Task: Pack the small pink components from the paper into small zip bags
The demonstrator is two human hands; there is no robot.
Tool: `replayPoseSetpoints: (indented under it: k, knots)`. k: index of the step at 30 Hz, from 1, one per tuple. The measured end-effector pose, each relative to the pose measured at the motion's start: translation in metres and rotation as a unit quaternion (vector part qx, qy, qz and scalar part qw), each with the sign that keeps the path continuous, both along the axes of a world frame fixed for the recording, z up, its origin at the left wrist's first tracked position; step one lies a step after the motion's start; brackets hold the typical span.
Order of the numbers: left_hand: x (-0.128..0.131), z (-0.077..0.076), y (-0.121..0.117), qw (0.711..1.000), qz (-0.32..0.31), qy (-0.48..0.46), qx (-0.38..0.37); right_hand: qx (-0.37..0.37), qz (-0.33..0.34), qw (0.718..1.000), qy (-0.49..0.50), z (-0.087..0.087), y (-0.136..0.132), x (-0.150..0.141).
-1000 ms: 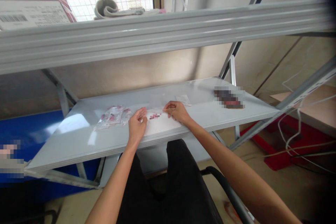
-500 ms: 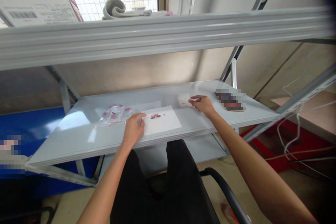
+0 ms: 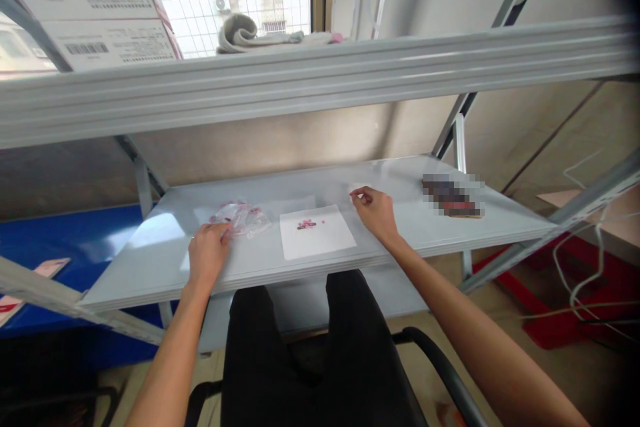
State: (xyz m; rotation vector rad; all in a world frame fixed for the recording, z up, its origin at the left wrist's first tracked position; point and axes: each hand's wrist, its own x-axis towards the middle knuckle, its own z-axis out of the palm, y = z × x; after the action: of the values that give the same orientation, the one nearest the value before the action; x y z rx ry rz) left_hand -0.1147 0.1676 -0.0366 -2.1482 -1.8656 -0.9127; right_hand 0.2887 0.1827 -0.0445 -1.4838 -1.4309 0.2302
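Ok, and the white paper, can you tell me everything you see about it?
The paper is a plain white sheet with four corners and straight edges. It looks thin and smooth. It lies flat on the table, a little turned, near the front edge. Small pink bits and a dark stick lie on its far half. The left hand and right hand are on either side, not touching it.

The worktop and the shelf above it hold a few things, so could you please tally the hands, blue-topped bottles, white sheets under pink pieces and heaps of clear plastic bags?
Hands: 2 (left hand, right hand)
Bottle: 1
White sheet: 1
Bag heap: 1
Total: 5
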Motion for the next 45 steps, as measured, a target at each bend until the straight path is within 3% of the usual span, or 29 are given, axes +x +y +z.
replayPoseSetpoints:
  k: [4,8,11,14,18,22,27,33,36,41,45]
  knots:
    - [0.004,0.004,-0.011,0.999,0.035,-0.014,0.02,0.019,0.113,0.993,0.043,0.008,-0.023,-0.052]
    - [0.013,0.014,-0.026,0.994,0.073,-0.066,0.046,-0.04,0.258,0.962,0.082,0.008,-0.056,-0.112]
    - [0.034,0.02,-0.05,0.977,0.074,-0.194,0.052,-0.094,0.351,0.922,0.135,0.012,-0.077,-0.15]
    - [0.066,0.021,-0.088,0.952,0.017,-0.306,0.013,-0.126,0.395,0.892,0.183,0.019,-0.095,-0.167]
    - [0.102,0.009,-0.138,0.943,-0.007,-0.331,-0.024,-0.145,0.389,0.889,0.193,0.02,-0.125,-0.152]
    - [0.122,-0.012,-0.169,0.939,-0.04,-0.337,-0.052,-0.187,0.381,0.892,0.158,0.006,-0.155,-0.124]
    - [0.137,-0.029,-0.181,0.928,-0.103,-0.349,-0.074,-0.223,0.38,0.888,0.13,-0.02,-0.17,-0.104]
    - [0.143,-0.025,-0.183,0.918,-0.139,-0.36,-0.094,-0.242,0.379,0.872,0.195,-0.033,-0.166,-0.094]
    - [0.143,-0.025,-0.185,0.887,-0.163,-0.395,-0.175,-0.235,0.386,0.867,0.21,-0.032,-0.166,-0.091]
    - [0.138,-0.022,-0.181,0.809,-0.187,-0.465,-0.308,-0.205,0.404,0.877,0.158,-0.028,-0.17,-0.087]
    - [0.132,-0.015,-0.181,0.779,-0.229,-0.465,-0.352,-0.184,0.42,0.885,0.082,-0.018,-0.175,-0.088]
